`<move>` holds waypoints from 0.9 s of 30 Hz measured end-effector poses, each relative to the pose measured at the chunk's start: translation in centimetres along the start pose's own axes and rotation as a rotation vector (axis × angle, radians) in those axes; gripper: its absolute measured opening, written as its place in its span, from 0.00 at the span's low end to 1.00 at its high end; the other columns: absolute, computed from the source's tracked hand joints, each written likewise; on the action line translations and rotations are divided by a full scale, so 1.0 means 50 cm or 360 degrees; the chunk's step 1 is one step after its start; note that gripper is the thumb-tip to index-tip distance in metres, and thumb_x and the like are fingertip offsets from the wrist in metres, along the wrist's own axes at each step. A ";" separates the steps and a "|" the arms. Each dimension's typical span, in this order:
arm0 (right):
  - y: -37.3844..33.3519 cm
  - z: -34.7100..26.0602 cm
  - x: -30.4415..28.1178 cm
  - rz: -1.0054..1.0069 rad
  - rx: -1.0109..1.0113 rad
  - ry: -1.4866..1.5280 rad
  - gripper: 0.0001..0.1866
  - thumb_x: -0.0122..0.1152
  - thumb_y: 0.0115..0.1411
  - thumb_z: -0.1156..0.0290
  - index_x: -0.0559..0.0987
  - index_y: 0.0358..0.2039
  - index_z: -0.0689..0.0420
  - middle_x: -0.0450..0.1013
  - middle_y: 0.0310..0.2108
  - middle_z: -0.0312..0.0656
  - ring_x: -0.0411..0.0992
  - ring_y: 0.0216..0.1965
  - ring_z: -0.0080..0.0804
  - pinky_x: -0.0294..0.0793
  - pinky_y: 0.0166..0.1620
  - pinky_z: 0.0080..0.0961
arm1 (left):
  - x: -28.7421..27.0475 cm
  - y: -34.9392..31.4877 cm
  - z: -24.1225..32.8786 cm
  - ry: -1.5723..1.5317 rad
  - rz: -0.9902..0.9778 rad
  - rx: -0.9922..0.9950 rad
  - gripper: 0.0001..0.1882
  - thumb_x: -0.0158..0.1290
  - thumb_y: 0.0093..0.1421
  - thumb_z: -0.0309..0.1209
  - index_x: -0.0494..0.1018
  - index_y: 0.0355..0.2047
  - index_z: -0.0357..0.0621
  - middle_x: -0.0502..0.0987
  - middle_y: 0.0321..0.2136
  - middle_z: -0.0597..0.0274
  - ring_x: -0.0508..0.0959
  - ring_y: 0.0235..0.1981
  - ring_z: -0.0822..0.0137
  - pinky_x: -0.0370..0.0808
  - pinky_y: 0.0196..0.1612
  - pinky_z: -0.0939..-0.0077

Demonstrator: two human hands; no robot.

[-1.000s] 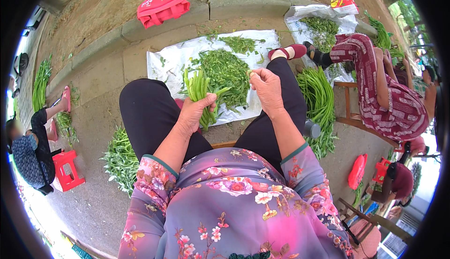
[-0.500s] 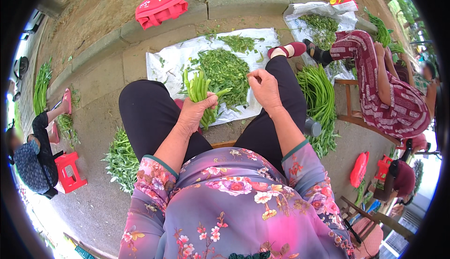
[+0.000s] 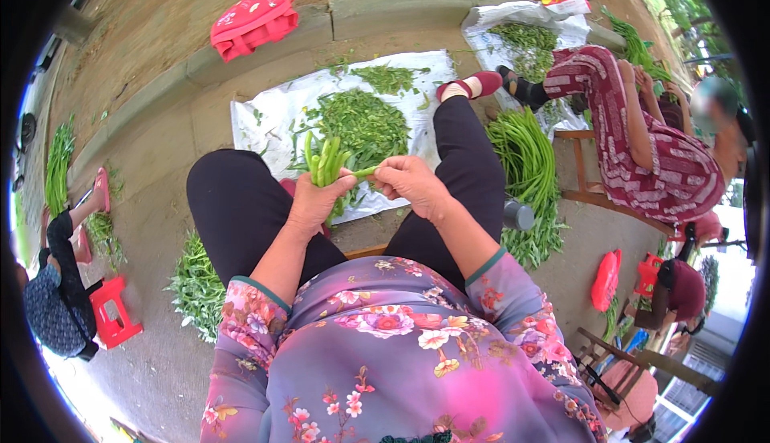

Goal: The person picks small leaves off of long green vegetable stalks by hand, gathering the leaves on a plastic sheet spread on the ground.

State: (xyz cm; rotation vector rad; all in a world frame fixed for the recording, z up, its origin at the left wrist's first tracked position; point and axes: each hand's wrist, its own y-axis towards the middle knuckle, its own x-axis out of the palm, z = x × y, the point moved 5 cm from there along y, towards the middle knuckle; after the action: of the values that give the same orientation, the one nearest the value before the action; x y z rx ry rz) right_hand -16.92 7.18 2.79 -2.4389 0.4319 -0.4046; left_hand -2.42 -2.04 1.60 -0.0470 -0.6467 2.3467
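My left hand (image 3: 313, 200) is wrapped round a bunch of thick green stems (image 3: 326, 161) above my knees. One stem (image 3: 366, 172) sticks out sideways from the bunch, and my right hand (image 3: 411, 183) pinches its far end. Beyond both hands, a heap of torn green leaves (image 3: 365, 126) lies on a white plastic sheet (image 3: 269, 94). Long leafy stalks (image 3: 521, 158) are piled to the right of my right leg. Another pile of leafy greens (image 3: 196, 287) rests on the ground by my left leg.
A red bag (image 3: 255, 22) sits by the stone kerb (image 3: 409, 12). At right, a person in patterned maroon clothes (image 3: 650, 146) sits near a second sheet with greens. A grey cylindrical container (image 3: 518, 215) stands beside my right leg. At far left, another person sits near a red stool (image 3: 115, 313).
My right hand has moved left and down to the bunch and now pinches the sideways stem. The left hand keeps its hold. The whole view has shifted slightly.
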 end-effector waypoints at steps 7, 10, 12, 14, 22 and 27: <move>0.005 0.024 -0.012 -0.0018 0.0074 0.0093 0.07 0.55 0.54 0.70 0.76 0.24 0.59 0.70 0.22 0.33 0.63 0.20 0.16 0.64 0.25 0.14 | 0.008 0.001 -0.002 0.0065 -0.0046 0.0001 0.06 0.58 0.52 0.26 0.76 0.30 0.38 0.74 0.23 0.70 0.70 0.24 0.79 0.67 0.28 0.83; 0.012 0.036 -0.012 0.0021 0.0054 0.0101 0.06 0.55 0.52 0.70 0.75 0.24 0.60 0.68 0.20 0.32 0.61 0.19 0.17 0.62 0.24 0.15 | 0.013 -0.002 0.002 0.0069 -0.0055 0.0014 0.06 0.59 0.52 0.26 0.76 0.30 0.38 0.74 0.23 0.70 0.70 0.24 0.79 0.67 0.28 0.83; 0.017 0.040 -0.015 0.0067 -0.0010 0.0000 0.07 0.55 0.50 0.71 0.75 0.23 0.61 0.67 0.18 0.32 0.60 0.19 0.18 0.61 0.23 0.17 | 0.012 0.000 0.000 0.0095 -0.0067 -0.0018 0.07 0.60 0.52 0.26 0.76 0.31 0.39 0.74 0.23 0.71 0.70 0.24 0.80 0.67 0.28 0.83; 0.019 0.037 -0.019 0.0110 -0.0100 -0.0187 0.07 0.56 0.48 0.71 0.75 0.21 0.61 0.67 0.17 0.33 0.60 0.18 0.19 0.60 0.22 0.20 | 0.011 -0.001 -0.005 0.0100 -0.0079 -0.0037 0.07 0.60 0.51 0.27 0.77 0.31 0.39 0.74 0.23 0.71 0.70 0.24 0.80 0.68 0.28 0.83; -0.019 -0.037 -0.017 0.0149 -0.0470 -0.1033 0.11 0.58 0.43 0.68 0.72 0.17 0.64 0.69 0.15 0.45 0.67 0.18 0.30 0.67 0.25 0.28 | 0.013 -0.005 -0.011 0.0113 -0.0132 -0.0094 0.09 0.61 0.51 0.27 0.77 0.32 0.37 0.76 0.24 0.68 0.72 0.24 0.78 0.69 0.29 0.82; -0.034 -0.061 -0.002 0.0115 -0.0601 -0.1336 0.10 0.57 0.41 0.68 0.73 0.16 0.64 0.70 0.16 0.51 0.71 0.20 0.44 0.70 0.27 0.34 | 0.011 -0.003 -0.016 0.0093 -0.0220 -0.0097 0.08 0.61 0.50 0.26 0.77 0.31 0.37 0.76 0.23 0.68 0.72 0.24 0.77 0.69 0.29 0.81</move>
State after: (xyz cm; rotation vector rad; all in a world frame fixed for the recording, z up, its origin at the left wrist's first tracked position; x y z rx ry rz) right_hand -17.86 6.89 6.15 -2.6537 0.2273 0.7837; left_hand -2.57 -1.23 1.06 -0.0946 -0.6712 2.1849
